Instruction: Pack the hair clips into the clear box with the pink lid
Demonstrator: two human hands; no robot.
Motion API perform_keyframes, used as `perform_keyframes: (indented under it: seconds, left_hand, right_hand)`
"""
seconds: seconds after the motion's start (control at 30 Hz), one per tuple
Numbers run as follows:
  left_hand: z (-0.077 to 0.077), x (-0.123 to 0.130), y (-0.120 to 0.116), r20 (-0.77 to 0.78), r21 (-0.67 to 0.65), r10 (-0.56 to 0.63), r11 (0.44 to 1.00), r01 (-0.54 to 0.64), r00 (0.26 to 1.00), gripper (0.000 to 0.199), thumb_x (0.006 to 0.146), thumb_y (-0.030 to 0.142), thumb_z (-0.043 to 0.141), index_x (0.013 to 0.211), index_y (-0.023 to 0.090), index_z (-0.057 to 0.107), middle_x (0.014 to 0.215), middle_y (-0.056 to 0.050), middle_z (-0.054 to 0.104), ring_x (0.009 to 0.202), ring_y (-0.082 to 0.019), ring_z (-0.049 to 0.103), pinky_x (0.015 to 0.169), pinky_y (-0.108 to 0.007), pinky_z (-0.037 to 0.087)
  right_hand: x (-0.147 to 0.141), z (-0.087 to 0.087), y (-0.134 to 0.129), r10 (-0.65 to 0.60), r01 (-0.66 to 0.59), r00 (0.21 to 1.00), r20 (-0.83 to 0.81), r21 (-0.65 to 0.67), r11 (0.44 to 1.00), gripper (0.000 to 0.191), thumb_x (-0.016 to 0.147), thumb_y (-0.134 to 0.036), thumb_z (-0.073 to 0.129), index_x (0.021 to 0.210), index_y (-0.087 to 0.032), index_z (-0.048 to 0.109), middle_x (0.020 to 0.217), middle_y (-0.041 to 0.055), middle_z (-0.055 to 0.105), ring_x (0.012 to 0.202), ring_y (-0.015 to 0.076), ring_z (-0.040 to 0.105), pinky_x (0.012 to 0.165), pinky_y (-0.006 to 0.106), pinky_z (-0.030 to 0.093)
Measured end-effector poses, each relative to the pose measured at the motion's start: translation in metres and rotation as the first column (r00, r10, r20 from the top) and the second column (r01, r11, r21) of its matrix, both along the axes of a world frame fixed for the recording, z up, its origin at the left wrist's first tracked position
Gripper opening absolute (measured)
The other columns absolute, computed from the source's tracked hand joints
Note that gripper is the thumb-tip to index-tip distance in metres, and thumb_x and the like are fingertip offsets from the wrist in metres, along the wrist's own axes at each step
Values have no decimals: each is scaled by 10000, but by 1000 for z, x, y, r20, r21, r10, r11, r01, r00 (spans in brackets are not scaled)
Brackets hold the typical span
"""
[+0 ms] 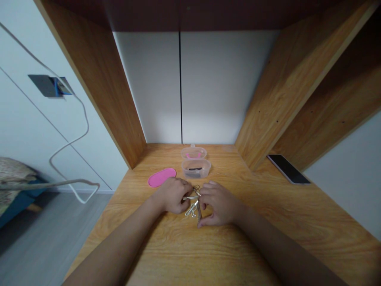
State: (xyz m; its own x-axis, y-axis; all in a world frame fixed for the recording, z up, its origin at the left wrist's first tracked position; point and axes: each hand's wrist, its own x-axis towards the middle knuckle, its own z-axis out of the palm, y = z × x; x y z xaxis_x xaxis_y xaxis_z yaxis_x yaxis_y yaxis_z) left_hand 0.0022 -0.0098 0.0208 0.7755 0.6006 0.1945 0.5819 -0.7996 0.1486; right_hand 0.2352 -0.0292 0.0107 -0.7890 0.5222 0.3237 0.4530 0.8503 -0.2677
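Observation:
My left hand [175, 195] is closed, its fingers curled at the left end of a light metal arm [190, 197]; what they grip is partly hidden. My right hand [218, 204] is closed on a slim metal tool [199, 212], pinched between thumb and fingers. The tool looks like a nail clipper, though its exact kind is unclear. Ring handles like those of small scissors [197, 187] show between my hands, close to the right fingertips. A pale looped cord or wire [192, 210] lies just below the metal pieces.
Behind my hands stands a clear plastic box [196, 163] with its lid raised and dark items inside. A pink oval lid [162, 177] lies to the left on the wooden desk [184, 254]. A phone [288, 169] rests at the right. A white cable [85, 115] hangs at the left.

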Motion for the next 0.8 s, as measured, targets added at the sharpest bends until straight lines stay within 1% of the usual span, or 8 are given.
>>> perform_keyframes:
  seconds: [0.1,0.2,0.27,0.4,0.5,0.57,0.67,0.8]
  left_hand:
    - [-1,0,0,19,27,-11,1000,11,1000,76,683,254,600,734,216,558,744,-49,675,668,-222,633,612,-318,432]
    - [-2,-1,1,60,63,-17,998,13,998,74,733,257,582,793,215,572,723,-39,668,648,-211,628,623,-311,435]
    - [-4,-2,2,94,90,-7,996,-2,996,67,776,265,562,817,214,574,675,-29,647,610,-202,614,608,-305,425]
    - [-12,-1,3,199,145,17,988,-47,980,54,816,259,550,820,209,567,624,-20,617,562,-188,582,574,-297,401]
    - [-17,1,4,300,155,8,986,-57,954,36,824,230,567,841,200,577,664,-28,634,591,-181,586,591,-294,415]
    - [-18,2,4,368,142,10,988,-67,930,29,845,218,574,858,197,590,708,-38,653,641,-181,603,622,-294,434]
    - [-18,3,5,463,120,4,991,-67,886,48,898,212,570,893,194,615,805,-60,692,756,-189,637,708,-308,474]
    - [-19,3,8,547,125,-14,990,-65,837,110,949,215,561,986,193,661,901,-79,712,859,-194,647,783,-332,502]
  right_hand:
    - [-4,0,-3,-19,19,1000,14,20,1000,298,731,-475,775,690,-230,611,700,6,634,755,199,564,708,341,348]
    - [-4,1,-5,-27,26,999,19,26,999,141,729,-321,721,709,-232,613,710,6,643,757,199,562,720,347,360]
    - [-2,3,-4,-40,39,999,30,26,999,97,708,-274,701,723,-228,616,726,13,648,757,200,563,726,352,369]
    - [3,9,-2,-65,64,997,33,14,998,93,681,-232,686,726,-219,606,726,21,648,741,200,562,716,350,381]
    - [7,10,-1,-59,59,998,8,-4,998,122,666,-205,685,746,-218,594,737,19,656,752,205,579,729,352,404]
    - [10,11,1,-57,56,998,-32,-19,998,158,665,-184,685,794,-220,602,774,22,673,773,212,601,752,360,428]
    - [14,10,2,-64,58,990,-123,-52,997,172,728,-153,666,876,-227,618,832,31,701,793,208,634,778,361,470]
    - [19,7,5,-53,32,967,-251,-89,996,87,847,-172,642,895,-244,636,866,36,730,819,200,673,795,353,525]
